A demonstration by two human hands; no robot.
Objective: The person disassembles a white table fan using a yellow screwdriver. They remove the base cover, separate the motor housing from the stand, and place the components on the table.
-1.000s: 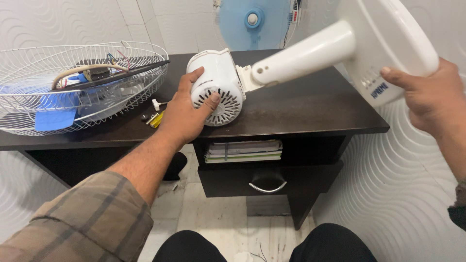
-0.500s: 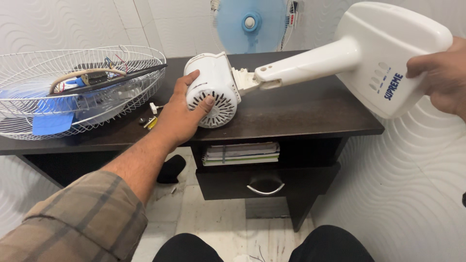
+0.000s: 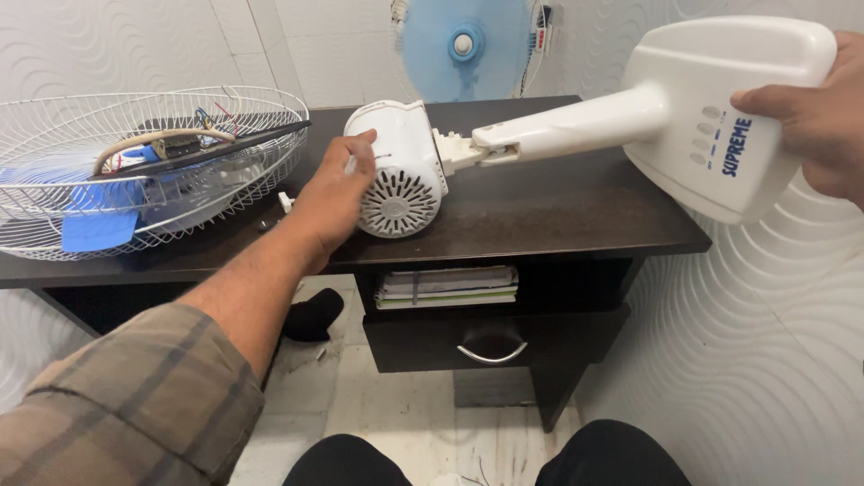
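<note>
1. The left hand (image 3: 331,193) rests against the side of the round white plastic fan motor housing (image 3: 396,171) — fingers lie on its shell without wrapping round it, so it touches rather than grasps.
2. The motor housing lies on its side on the dark brown wooden desk (image 3: 558,211), its vented back cover facing the camera.
3. A white plastic neck (image 3: 562,126) runs from the housing up to the right, joining the broad white plastic fan base (image 3: 729,108) with its row of small buttons.
4. The right hand (image 3: 814,121) grips the far edge of that base, holding it lifted off the desk — thumb on the front face.
5. Left of the housing, a white wire fan guard (image 3: 135,171) lies on the desk, holding a blue blade and loose wires.
6. Small screws (image 3: 274,216) lie between the guard and the left hand.
</note>
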